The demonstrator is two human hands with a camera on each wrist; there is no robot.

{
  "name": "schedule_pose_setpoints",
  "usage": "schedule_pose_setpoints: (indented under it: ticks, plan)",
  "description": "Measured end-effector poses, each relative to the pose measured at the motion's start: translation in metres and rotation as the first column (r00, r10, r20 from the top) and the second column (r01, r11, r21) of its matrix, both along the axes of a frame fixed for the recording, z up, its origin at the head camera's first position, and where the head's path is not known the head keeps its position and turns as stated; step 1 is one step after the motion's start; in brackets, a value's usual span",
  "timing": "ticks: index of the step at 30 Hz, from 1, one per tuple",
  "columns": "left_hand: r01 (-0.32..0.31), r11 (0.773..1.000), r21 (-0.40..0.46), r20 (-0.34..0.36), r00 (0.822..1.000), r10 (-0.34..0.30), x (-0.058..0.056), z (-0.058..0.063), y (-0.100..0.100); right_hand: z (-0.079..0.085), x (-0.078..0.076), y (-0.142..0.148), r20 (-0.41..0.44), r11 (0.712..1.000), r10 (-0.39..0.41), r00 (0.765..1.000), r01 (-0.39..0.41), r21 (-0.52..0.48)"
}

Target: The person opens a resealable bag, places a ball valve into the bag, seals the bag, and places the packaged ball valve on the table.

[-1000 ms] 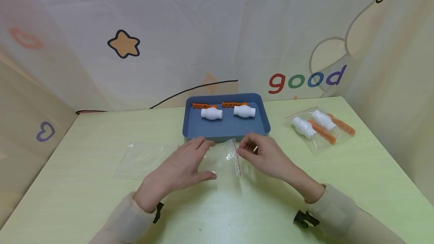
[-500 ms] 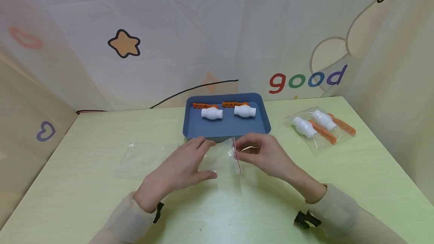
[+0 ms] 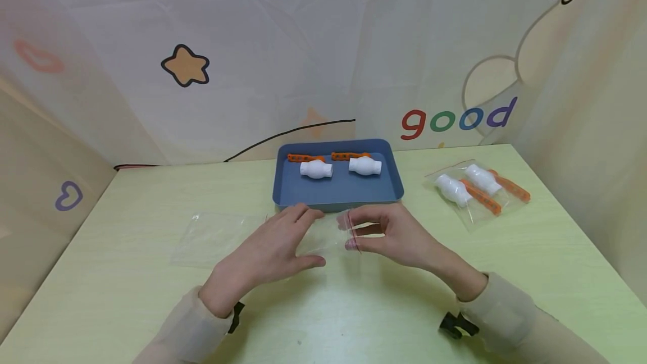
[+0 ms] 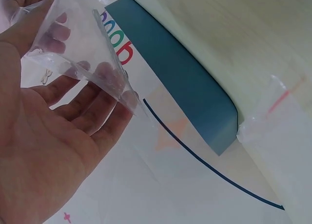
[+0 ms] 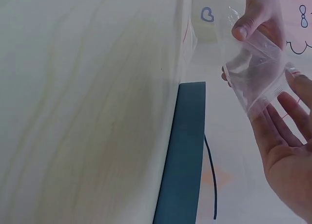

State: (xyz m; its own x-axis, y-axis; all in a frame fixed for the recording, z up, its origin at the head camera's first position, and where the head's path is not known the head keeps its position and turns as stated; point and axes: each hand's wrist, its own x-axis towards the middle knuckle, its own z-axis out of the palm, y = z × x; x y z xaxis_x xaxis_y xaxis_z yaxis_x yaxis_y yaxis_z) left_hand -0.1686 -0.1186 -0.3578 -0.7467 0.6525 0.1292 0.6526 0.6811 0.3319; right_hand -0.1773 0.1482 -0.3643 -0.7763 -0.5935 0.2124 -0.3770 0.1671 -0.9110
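Note:
A clear zip-lock bag (image 3: 326, 235) with a red line along its mouth is suspended between the two hands just in front of the blue tray (image 3: 336, 192). My left hand (image 3: 265, 249) holds the bag's body, its thumb on the near side and its fingers on the far side. The fingers and thumb of my right hand (image 3: 399, 235) are spread apart at the bag's mouth, with fingertips showing through the plastic. In the right wrist view the bag (image 5: 256, 75) hangs creased between both hands. No contents show inside it.
In the tray lie two white ribbed plastic pieces (image 3: 316, 169) and two orange strips (image 3: 350, 156). Another clear bag (image 3: 214, 237) lies flat at left. On the right, filled bags (image 3: 470, 215) hold white and orange pieces. A printed curtain (image 3: 313, 44) stands behind the table.
My right hand has gone from pinching the bag's red-lined edge to spreading its fingers and thumb at the mouth, moving slightly left. The left hand has barely moved.

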Motion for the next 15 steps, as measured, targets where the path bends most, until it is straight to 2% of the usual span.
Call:
schedule_pose_setpoints:
  ticks: [4,11,15]
  plan:
    - [-0.005,1.000,-0.009,0.016,1.000,0.006,0.0006,0.0002,-0.0005,-0.0017,-0.0013,0.0015,-0.022,1.000,-0.003,1.000,0.004,0.021]
    - [-0.020,0.999,-0.045,0.046,0.999,0.022,0.0017,0.0005,-0.0039,0.0021,-0.0005,0.0059,-0.061,0.995,-0.057,0.997,0.062,0.078]
    - [-0.025,0.998,-0.063,0.080,0.996,0.030,0.0014,-0.0010,-0.0064,0.0021,-0.0010,0.0086,-0.055,0.991,-0.064,0.996,0.070,0.112]
